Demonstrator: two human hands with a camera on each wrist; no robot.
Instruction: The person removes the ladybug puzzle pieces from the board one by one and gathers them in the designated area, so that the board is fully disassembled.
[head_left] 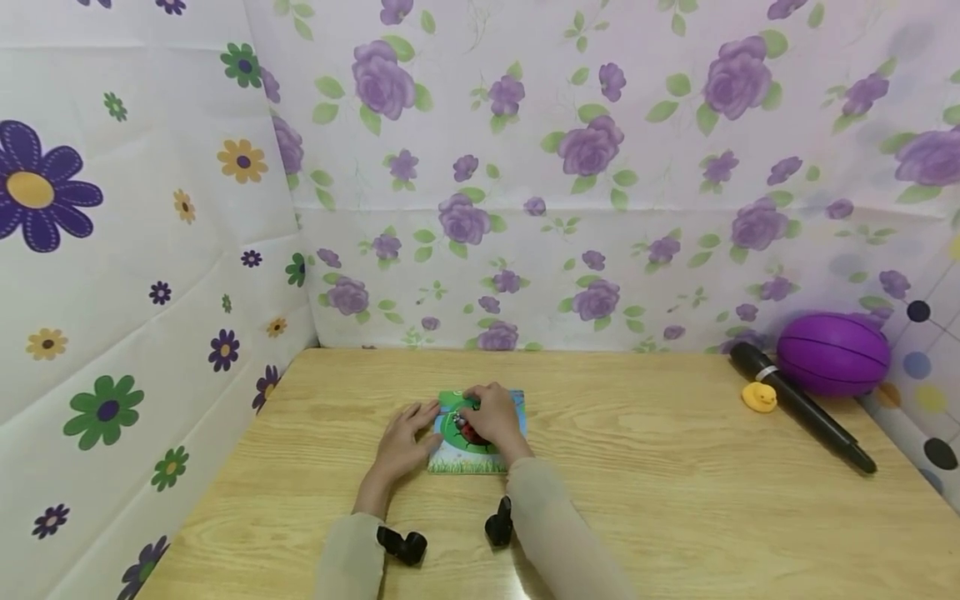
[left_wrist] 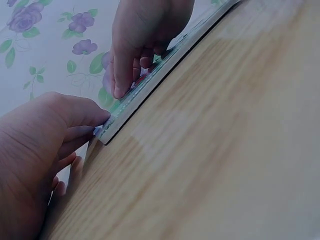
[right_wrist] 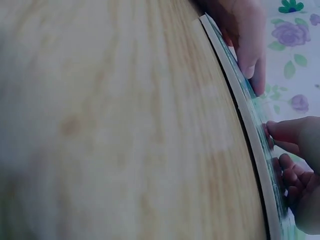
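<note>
A flat, thick picture board (head_left: 467, 465) lies on the table, showing grass, a green leaf and blue sky. On the leaf is a red ladybug piece (head_left: 468, 434), partly hidden by my right hand (head_left: 495, 417). The thumb and curled fingers of that hand pinch at the ladybug. My left hand (head_left: 403, 442) rests along the board's left edge, fingers extended and thumb at the side. In the left wrist view the thumb of the left hand (left_wrist: 45, 135) touches the board's corner. The right wrist view shows the right hand's fingertips (right_wrist: 272, 127) down on the board's face.
Toward the right of the wooden table (head_left: 637, 500) lie a small yellow duck (head_left: 759, 397), a long black pen-shaped object (head_left: 806, 408) and a purple ball (head_left: 834, 354). Flower-patterned cloth (head_left: 525, 183) hangs behind the table and along its left side.
</note>
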